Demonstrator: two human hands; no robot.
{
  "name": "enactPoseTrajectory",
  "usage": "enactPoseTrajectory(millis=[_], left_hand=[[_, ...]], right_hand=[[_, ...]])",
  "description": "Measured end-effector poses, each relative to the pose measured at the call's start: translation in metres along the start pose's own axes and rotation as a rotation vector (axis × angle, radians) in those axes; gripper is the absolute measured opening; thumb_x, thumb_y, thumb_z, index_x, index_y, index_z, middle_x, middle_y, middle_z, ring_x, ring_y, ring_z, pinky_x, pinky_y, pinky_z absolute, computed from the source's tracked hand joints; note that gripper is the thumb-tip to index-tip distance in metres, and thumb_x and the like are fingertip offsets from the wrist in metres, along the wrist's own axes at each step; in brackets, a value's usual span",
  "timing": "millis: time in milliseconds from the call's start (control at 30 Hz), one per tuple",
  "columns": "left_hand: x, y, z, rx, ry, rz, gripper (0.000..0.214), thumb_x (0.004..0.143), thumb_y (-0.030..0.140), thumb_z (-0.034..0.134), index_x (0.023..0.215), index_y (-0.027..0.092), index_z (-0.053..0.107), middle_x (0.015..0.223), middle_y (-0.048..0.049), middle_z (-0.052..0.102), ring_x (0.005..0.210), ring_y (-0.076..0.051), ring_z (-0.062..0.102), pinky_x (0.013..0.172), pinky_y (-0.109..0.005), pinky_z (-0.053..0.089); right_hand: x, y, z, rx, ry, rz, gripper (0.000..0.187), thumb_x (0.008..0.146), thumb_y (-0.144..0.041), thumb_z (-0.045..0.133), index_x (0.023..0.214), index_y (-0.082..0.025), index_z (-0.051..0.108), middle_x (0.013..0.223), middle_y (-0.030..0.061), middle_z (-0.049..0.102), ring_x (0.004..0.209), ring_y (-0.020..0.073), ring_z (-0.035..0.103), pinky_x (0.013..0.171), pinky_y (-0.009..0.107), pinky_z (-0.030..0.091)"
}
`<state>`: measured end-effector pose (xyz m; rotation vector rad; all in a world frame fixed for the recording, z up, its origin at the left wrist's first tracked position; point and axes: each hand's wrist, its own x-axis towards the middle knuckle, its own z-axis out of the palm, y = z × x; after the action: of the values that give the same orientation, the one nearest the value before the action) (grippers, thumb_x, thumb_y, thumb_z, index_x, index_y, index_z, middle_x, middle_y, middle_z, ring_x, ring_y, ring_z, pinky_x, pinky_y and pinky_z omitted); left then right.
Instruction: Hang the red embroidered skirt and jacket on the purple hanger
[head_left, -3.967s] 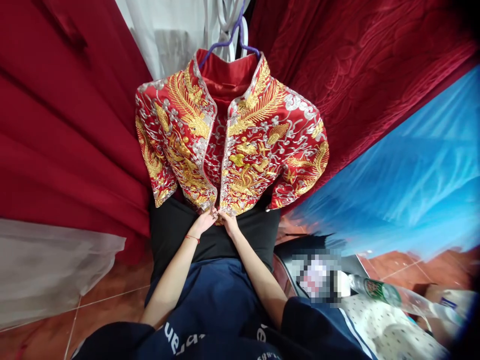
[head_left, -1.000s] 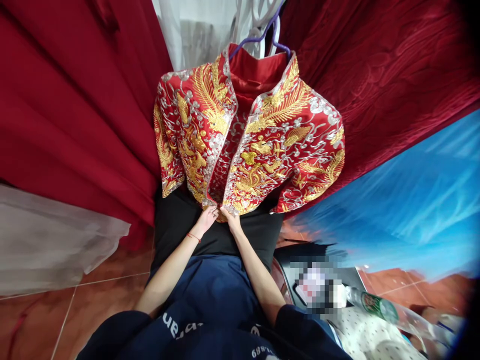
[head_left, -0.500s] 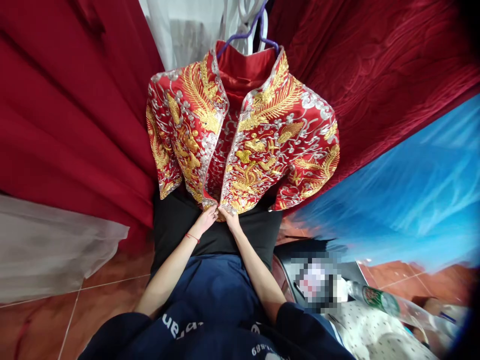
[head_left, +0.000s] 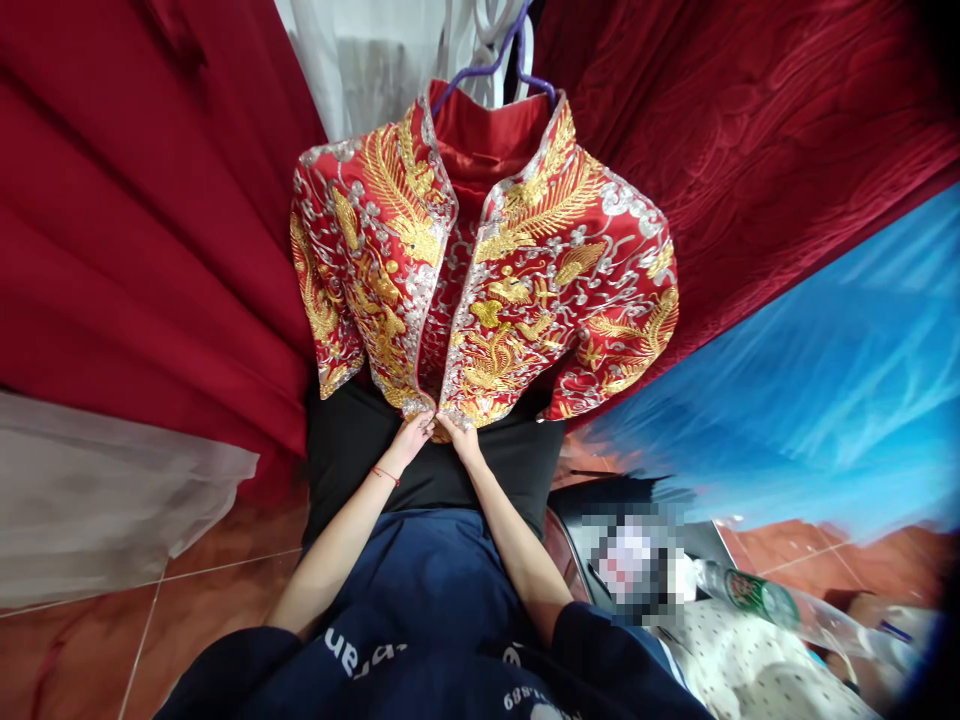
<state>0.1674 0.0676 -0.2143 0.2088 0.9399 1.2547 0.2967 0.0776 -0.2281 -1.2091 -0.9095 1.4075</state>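
Note:
A red jacket [head_left: 525, 290] with gold and silver embroidery hangs in front of me on a purple hanger [head_left: 480, 72]. Its stand collar is spread and the front gapes at the chest, narrowing to the hem. My left hand [head_left: 417, 436] pinches the bottom corner of one front edge. Right beside it, my right hand [head_left: 459, 436] grips the bottom corner of the other edge. The two corners meet between my fingers; any fastener there is too small to make out. A thin red cord bracelet [head_left: 386, 475] circles my left wrist.
Dark red curtains [head_left: 150, 250] hang on both sides, with blue fabric [head_left: 840, 370] at right. White sheer cloth [head_left: 112, 500] drapes at left above the tiled floor [head_left: 217, 610]. A plastic bottle [head_left: 765, 600] lies lower right by white dotted fabric [head_left: 750, 660].
The front edge held by my left hand has straightened slightly and its lower corner sits flatter. Both hands stay in nearly the same place.

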Motion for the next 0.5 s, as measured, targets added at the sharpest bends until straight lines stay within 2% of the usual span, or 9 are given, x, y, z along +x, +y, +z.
enactPoseTrajectory(millis=[133, 300, 500], left_hand=[[0.0, -0.002, -0.002, 0.053, 0.058, 0.074, 0.017, 0.064, 0.019, 0.083, 0.073, 0.015, 0.068, 0.065, 0.0016, 0.063, 0.06, -0.008, 0.053, 0.063, -0.024, 0.04], [0.004, 0.003, -0.002, 0.125, 0.108, 0.158, 0.03, 0.058, 0.023, 0.088, 0.083, 0.014, 0.075, 0.082, -0.0048, 0.075, 0.08, -0.017, 0.067, 0.08, -0.029, 0.048], [0.011, 0.014, -0.001, 0.195, 0.104, 0.123, 0.038, 0.053, 0.023, 0.091, 0.088, 0.015, 0.078, 0.092, -0.0091, 0.077, 0.09, -0.022, 0.069, 0.089, -0.034, 0.048]], right_hand=[[-0.002, -0.001, 0.004, 0.02, 0.009, -0.003, 0.046, 0.059, -0.041, 0.086, 0.097, -0.017, 0.075, 0.104, 0.0067, 0.077, 0.104, 0.0265, 0.069, 0.103, 0.043, 0.051], [0.001, -0.003, 0.011, 0.061, 0.019, -0.011, 0.048, 0.063, -0.041, 0.085, 0.102, -0.016, 0.073, 0.109, 0.0085, 0.076, 0.105, 0.0267, 0.07, 0.1, 0.042, 0.054], [0.011, -0.004, 0.013, 0.081, 0.03, 0.001, 0.05, 0.062, -0.042, 0.085, 0.104, -0.017, 0.073, 0.11, 0.0077, 0.076, 0.108, 0.0266, 0.069, 0.103, 0.043, 0.052]])
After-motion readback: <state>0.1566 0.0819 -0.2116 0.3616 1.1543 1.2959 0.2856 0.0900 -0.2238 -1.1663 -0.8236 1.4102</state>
